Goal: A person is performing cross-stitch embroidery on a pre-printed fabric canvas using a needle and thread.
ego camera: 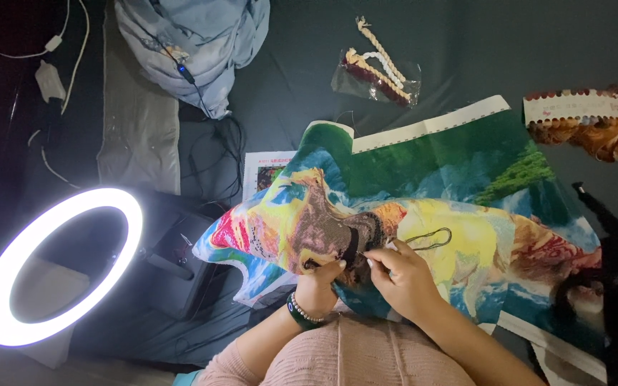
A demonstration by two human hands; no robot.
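**First speaker:** Head view, lower middle of the frame: which step is judged to be in hand?

**Second speaker:** A stitch is judged to be under way. The printed cloth (466, 236), bright with yellow, green and red, is spread across the lap and reaches toward the right edge. A fold of it is clamped in the left hand (317, 280), with the fingers curled over the edge. The right hand (403, 275) is set just beside it, the fingertips pinched together at the dark stitched patch (355, 239). A needle is presumably held there, but it is too small to be made out.

**First speaker:** And the thread?

**Second speaker:** A dark loop of thread (429, 238) is seen lying on the yellow area just above the right hand.

**First speaker:** What is called for by the next move?

**Second speaker:** By judgement, the loop would have to be drawn flat without tangling, while the fold is kept taut by the left hand.

**First speaker:** What else is shown?

**Second speaker:** A lit ring lamp (59, 268) is placed at the lower left, a card of thread skeins (577, 107) at the upper right, a bag of braided cord (377, 71) at the top middle, and a blue garment (194, 43) at the upper left.
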